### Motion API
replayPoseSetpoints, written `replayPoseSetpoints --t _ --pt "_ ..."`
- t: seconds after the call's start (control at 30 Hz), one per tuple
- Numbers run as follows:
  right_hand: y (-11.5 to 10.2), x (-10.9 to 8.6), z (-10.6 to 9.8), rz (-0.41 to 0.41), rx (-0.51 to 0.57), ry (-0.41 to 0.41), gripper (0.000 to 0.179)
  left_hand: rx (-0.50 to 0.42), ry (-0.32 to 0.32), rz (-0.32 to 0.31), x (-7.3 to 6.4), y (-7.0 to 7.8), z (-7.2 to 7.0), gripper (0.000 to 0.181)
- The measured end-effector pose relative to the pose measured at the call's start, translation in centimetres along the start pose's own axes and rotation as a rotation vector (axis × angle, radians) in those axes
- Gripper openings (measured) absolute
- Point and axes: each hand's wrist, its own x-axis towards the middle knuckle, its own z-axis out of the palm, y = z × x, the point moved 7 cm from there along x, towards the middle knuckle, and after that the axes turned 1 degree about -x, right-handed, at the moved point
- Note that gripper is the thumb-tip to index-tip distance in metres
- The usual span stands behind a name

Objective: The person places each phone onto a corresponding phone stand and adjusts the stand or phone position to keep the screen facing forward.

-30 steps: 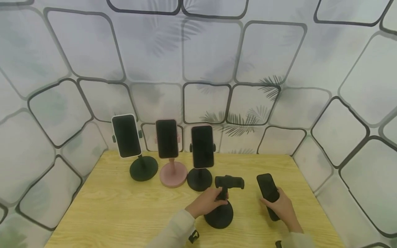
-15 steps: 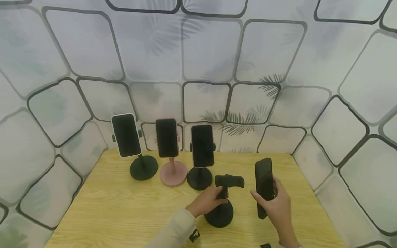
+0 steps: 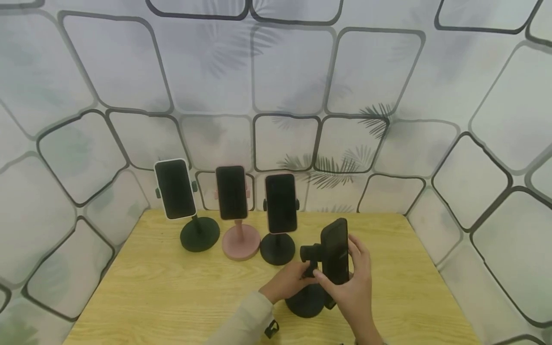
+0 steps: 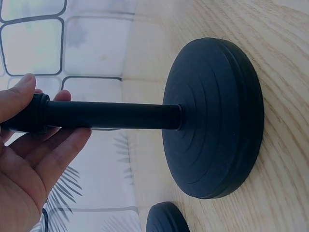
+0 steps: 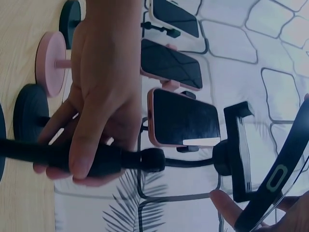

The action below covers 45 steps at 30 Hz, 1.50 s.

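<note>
My left hand [image 3: 284,282] grips the upper stem of a black phone stand [image 4: 116,115], its thumb and fingers around the post. The stand's round base [image 3: 304,303] sits flat on the table. In the right wrist view, the stand's phone clamp [image 5: 236,150] is unoccupied. Close in front of it, my right hand [image 3: 358,297] holds a black phone [image 3: 335,254] by its edges, upright and tilted against the clamp's line. From the head view the phone covers the clamp's right end. I cannot tell whether the two touch.
Behind stand three phones on stands in a row: a white-framed phone [image 3: 175,189] on a dark green stand, one phone [image 3: 232,192] on a pink stand, and a pink-edged phone [image 3: 281,203] on a black stand. A patterned cloth wall [image 3: 289,72] surrounds the wooden table [image 3: 172,297].
My right hand has lifted the black phone, turned it upright and brought it left to the stand's clamp. My left hand has stayed on the stem.
</note>
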Motion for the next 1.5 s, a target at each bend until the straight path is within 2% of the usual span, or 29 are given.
replayPoseSetpoints --t 0.27,0.4,0.63,0.8,0.93,1.03,1.13,1.27,1.43,1.5 --pt "-0.4 -0.3 1.1 0.035 0.024 -0.014 0.074 0.084 -0.033 -0.026 -0.1 0.1 -0.1 0.019" --pt "-0.2 -0.4 1.5 0.054 0.032 -0.020 0.075 0.123 -0.036 -0.044 0.0 0.0 -0.1 0.030" --pt "0.3 -0.5 1.9 0.101 0.030 -0.033 0.072 0.107 -0.049 -0.054 0.0 -0.1 0.0 0.029" --pt "0.4 -0.5 2.1 0.109 0.033 -0.027 0.072 0.114 -0.053 -0.063 -0.1 -0.1 0.0 0.040" --pt "0.5 -0.4 2.1 0.097 0.021 -0.009 0.071 0.079 -0.058 -0.055 -0.1 0.0 0.0 0.042" --pt "0.6 -0.4 2.2 0.105 0.012 0.002 0.071 0.045 -0.055 -0.033 -0.1 0.1 0.0 0.040" --pt "0.8 -0.4 2.4 0.128 -0.003 0.001 0.075 0.031 -0.037 0.001 -0.1 0.2 -0.1 0.026" --pt "1.0 -0.3 2.8 0.145 -0.039 -0.015 0.080 0.021 -0.019 0.035 0.0 0.3 -0.1 0.018" --pt "1.2 -0.1 3.1 0.160 -0.065 -0.032 0.083 -0.038 -0.012 0.032 -0.2 0.1 -0.3 0.012" --pt "1.1 -0.2 3.3 0.156 -0.067 -0.028 0.083 -0.062 0.029 0.036 -0.7 0.1 -1.0 0.007"
